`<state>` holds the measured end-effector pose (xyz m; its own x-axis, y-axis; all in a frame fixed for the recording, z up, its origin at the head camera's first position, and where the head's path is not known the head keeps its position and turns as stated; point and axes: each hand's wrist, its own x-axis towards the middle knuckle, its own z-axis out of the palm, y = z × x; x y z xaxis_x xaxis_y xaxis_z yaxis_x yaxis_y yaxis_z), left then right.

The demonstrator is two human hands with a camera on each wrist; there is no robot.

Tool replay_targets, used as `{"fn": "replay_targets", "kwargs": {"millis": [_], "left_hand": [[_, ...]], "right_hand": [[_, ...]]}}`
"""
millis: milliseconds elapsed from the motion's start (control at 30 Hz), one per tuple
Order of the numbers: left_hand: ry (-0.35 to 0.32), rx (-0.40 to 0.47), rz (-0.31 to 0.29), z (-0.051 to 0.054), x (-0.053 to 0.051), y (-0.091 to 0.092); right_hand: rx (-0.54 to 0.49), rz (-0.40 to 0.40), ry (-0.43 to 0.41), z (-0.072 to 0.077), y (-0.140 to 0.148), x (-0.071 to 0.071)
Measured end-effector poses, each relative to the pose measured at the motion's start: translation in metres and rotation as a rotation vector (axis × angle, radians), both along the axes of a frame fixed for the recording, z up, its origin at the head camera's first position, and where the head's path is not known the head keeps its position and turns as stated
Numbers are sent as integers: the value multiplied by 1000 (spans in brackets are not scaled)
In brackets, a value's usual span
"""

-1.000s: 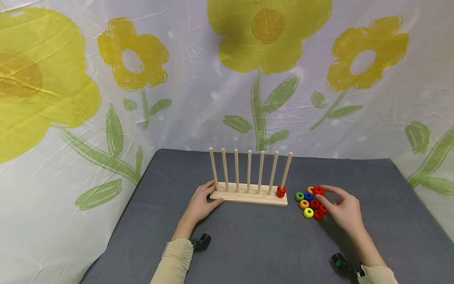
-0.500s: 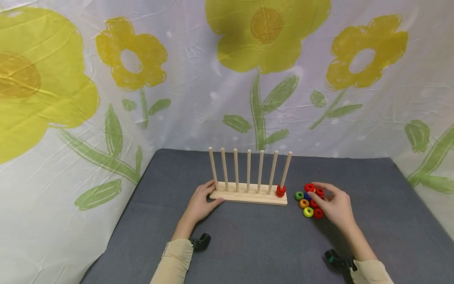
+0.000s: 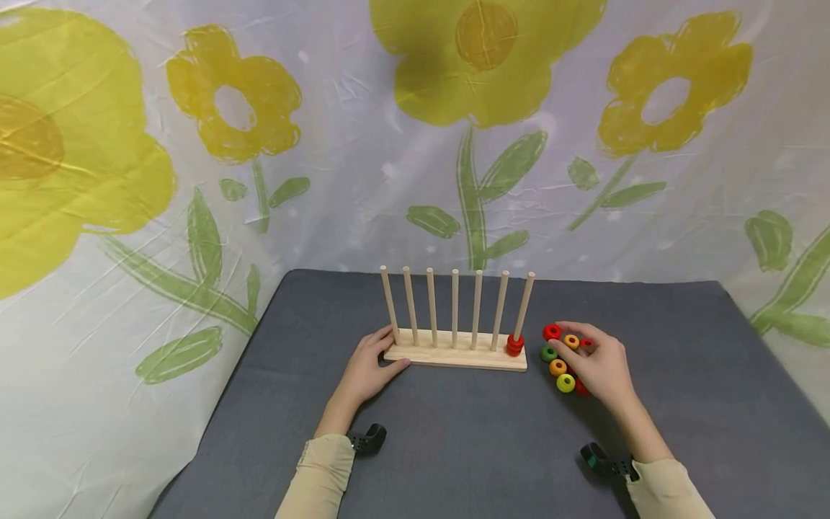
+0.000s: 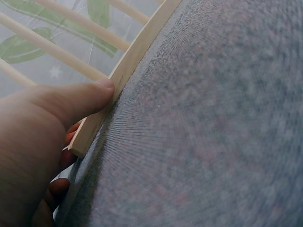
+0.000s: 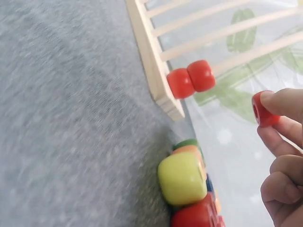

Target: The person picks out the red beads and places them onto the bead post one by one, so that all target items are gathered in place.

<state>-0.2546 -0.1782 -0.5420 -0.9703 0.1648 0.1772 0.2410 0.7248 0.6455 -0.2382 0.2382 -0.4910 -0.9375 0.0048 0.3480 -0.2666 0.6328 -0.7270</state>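
R hand (image 3: 599,364) pinches red ring (image 5: 266,117), hole axis prob. upright, w/ rack (image 3: 454,353) left of fingertips (image 5: 271,141), L hand (image 3: 366,371) gripping its far end.

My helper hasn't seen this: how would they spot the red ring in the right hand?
On the dark gray table, find the pegged wooden rack. To its right, the right hand is over a pile of colored rings. The red ring pinched in its fingers is the one: other visible red ones sit on the end peg or in the pile.
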Motion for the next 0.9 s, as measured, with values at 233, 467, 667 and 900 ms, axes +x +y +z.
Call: {"fn": "replay_targets", "kwargs": {"millis": [233, 467, 667, 900], "left_hand": [[-3, -5, 2, 0, -1, 0], [6, -2, 0, 0, 0, 0], [9, 9, 2, 0, 0, 1], [9, 3, 6, 0, 0, -1]], "right_hand": [[-17, 4, -10, 4, -6, -1], [-24, 1, -30, 2, -7, -1], [-29, 22, -30, 4, -8, -2], [-41, 43, -43, 1, -12, -2]]}}
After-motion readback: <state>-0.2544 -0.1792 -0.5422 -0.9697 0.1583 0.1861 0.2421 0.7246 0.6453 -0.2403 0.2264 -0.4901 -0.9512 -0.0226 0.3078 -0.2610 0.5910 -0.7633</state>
